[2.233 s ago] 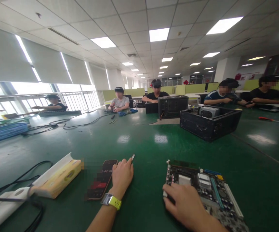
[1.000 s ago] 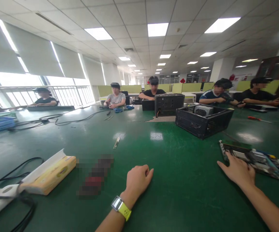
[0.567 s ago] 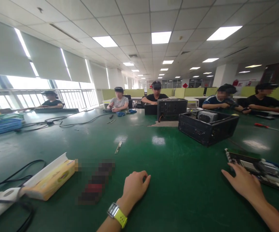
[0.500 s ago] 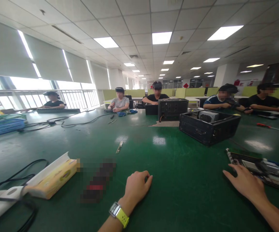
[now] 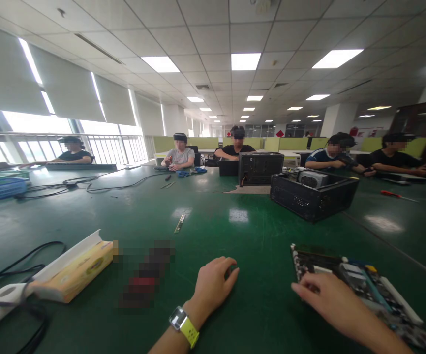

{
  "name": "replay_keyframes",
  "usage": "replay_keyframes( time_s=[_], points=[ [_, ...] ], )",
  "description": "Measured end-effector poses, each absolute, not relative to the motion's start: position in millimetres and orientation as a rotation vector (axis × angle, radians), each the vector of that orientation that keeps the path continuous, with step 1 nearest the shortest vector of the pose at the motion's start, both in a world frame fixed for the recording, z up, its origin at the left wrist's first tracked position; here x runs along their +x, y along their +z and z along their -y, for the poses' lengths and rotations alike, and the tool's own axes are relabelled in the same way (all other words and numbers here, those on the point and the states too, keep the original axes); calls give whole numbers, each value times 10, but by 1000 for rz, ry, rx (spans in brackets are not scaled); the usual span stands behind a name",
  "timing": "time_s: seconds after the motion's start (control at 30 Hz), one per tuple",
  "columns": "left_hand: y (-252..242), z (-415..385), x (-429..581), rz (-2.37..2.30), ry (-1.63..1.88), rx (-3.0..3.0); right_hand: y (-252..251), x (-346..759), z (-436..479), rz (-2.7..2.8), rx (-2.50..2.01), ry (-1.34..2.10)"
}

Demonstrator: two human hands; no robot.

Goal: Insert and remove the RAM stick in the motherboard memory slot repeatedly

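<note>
Compared with half a second ago, the circuit board [image 5: 373,289] and the right hand [image 5: 329,300] are moved together, nearer to the person and toward the middle of view. On the left, a yellow pack [image 5: 75,273] lies on the tabletop [image 5: 257,246], and beside it is a dark flat shape [image 5: 144,275], too blurred to tell. Farther ahead rests a narrow strip [image 5: 179,223], touched by neither hand. Next comes the left hand [image 5: 215,282], with a watch [image 5: 179,318] at its wrist; its grip is loosely curled, with a gap beside the thumb and nothing visible inside. Beyond, toward the right, stands an open computer case [image 5: 312,196]. Nearer, the right hand is over the board's left part, fingers bent; whether this grip really closes on the edge, one cannot tell. The board now seems easier to reach for both hands, while the strip lies apart.
</note>
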State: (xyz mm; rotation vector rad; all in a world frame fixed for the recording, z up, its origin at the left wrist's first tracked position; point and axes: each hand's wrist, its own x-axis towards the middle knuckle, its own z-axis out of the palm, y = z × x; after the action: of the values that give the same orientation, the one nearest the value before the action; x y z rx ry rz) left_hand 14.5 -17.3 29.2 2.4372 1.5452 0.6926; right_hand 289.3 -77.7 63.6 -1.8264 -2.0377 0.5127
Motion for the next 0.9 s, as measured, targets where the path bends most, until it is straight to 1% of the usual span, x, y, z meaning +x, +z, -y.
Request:
replay_keyframes(
  time_s=[0.13,0.17,0.2,0.23,0.33,0.4,0.5,0.6,0.73,0.9],
  points=[
    [272,178,158,-1337,878,2517,649,2381,1059,1976,-1336,1207],
    [265,176,157,-1296,900,2526,638,2347,1069,1943,-1248,1296],
    [258,174,155,-1263,905,2530,627,2349,1047,1928,-1206,1290],
    [254,173,153,-1234,897,2532,613,2384,995,1921,-1216,1184],
    [261,186,148,-1155,797,2540,524,2614,710,1903,-1406,633],
    [276,201,149,-1116,719,2542,403,2789,502,1896,-1526,448],
    [292,216,155,-1060,648,2539,191,2960,308,1920,-1618,487],
    [293,215,163,-981,614,2552,70,3001,260,1985,-1541,561],
    [298,209,178,-888,616,2546,57,2992,268,1963,-1485,584],
    [297,209,184,-879,677,2507,54,3002,268,1919,-1477,589]
  ],
)
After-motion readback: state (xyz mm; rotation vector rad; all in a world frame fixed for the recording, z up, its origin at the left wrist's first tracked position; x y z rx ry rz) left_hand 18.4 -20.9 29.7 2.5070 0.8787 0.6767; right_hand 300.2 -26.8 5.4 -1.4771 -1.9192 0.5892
